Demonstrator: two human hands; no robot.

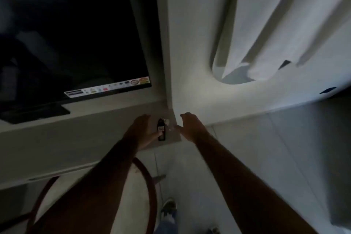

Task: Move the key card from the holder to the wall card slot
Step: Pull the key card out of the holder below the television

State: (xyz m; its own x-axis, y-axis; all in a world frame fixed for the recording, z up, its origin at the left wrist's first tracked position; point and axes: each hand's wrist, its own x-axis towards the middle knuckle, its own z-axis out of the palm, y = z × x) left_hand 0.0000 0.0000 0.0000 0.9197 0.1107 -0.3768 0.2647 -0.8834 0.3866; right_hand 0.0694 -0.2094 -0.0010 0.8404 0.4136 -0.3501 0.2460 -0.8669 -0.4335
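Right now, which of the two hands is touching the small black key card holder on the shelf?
The left hand: its thumb reaches the small black key card holder. The right hand hovers open beside it, apart.

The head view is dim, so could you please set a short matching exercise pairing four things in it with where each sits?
Things:
1. screen
2. black key tag
3. left hand
4. shoe

Places:
A. on the floor at the bottom of the picture
B. at the shelf corner, between both hands
C. upper left, standing on the shelf
D. thumb at the key tag's left edge

Pairs: 1-C, 2-B, 3-D, 4-A
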